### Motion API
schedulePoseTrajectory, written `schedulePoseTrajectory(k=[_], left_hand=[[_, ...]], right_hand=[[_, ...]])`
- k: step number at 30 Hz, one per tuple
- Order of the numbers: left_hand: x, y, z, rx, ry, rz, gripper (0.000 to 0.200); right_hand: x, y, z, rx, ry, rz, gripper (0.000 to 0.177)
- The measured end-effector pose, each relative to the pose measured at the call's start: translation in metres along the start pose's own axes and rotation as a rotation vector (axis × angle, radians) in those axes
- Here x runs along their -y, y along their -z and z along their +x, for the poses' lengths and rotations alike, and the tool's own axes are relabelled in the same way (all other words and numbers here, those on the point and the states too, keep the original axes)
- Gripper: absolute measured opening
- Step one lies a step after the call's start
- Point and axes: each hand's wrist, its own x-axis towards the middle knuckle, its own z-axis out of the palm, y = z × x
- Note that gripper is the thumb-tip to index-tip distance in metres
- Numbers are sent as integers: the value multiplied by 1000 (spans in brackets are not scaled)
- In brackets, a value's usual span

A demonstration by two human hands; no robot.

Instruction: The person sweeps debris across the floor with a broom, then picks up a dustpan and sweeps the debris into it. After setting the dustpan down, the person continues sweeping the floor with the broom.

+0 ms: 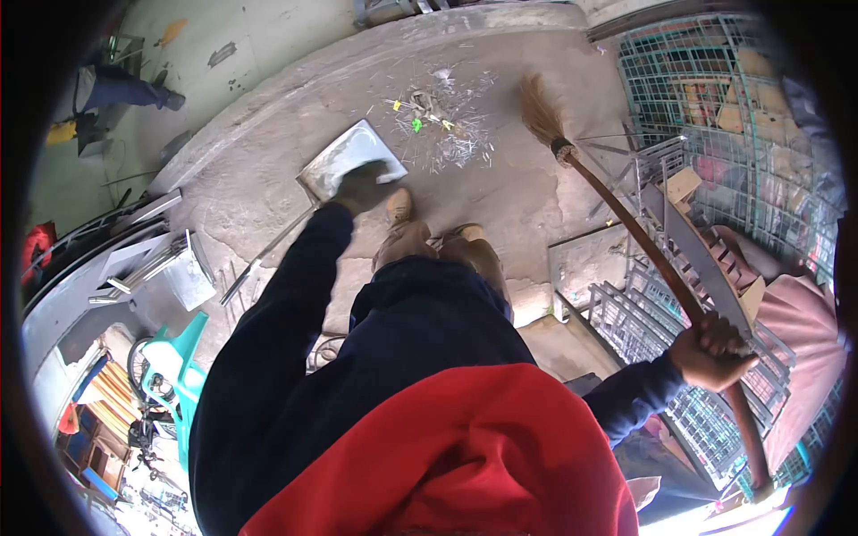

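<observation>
My right hand is wrapped round the wooden handle of a broom. The broom slants up and to the left, its straw bristles at the far end. My left hand, dark and smeared by motion, is over the near edge of a metal dustpan. Its fingers are too blurred to show whether they grip anything. From the dustpan a long thin handle runs down to the left. A pile of litter, thin pale slivers with yellow and green bits, lies on the floor beyond my shoes.
Green wire mesh and metal racks stand on the right. A raised concrete ledge curves along the far side. Metal pieces, a green plastic chair and a bicycle are on the left. Another person's leg shows at upper left.
</observation>
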Motion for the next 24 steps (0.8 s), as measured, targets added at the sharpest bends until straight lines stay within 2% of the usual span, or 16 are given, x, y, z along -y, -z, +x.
schedulePoseTrajectory(k=[1,2,3,4,5,6,8,9,10,11,13,17,18,20,22,24], left_hand=[[-27,-31,27,-141,-204,-68,61],[-85,-32,47,-117,-315,9,65],[-162,10,32,58,-368,-185,71],[-194,-31,57,-196,-579,-202,79],[-246,-15,58,-113,-691,-283,87],[-287,-27,67,-130,-732,-238,90],[-356,-54,80,-368,-908,-194,91],[-384,-44,75,-236,-916,-200,75],[-416,-27,79,104,-856,-113,43],[-429,-29,85,108,-1000,-45,18],[-460,-53,113,30,-970,-180,12],[-496,-83,215,-339,-869,-363,21],[-497,-93,244,-335,-781,-469,24],[-466,-117,297,-156,-617,-323,22],[-409,-162,313,-12,-437,-205,21],[-362,-200,279,-51,-234,-137,23]], right_hand=[[7,-8,-4,-40,31,-24,46],[15,-19,-8,-77,63,-49,48],[24,-20,-8,-53,95,-105,51],[31,-22,-8,-79,152,-102,51],[41,-29,-7,-156,275,-200,51],[59,-15,-4,-7,326,-160,50],[107,15,3,76,356,-234,45],[125,14,4,252,320,-84,38],[139,16,6,419,271,68,32],[152,35,14,413,280,76,31],[140,55,46,418,270,93,31],[44,52,114,353,244,-107,33],[19,53,128,335,238,-163,34],[-41,69,165,382,77,-56,43],[-95,73,198,298,-172,-8,42],[-137,76,213,403,-340,100,42]])
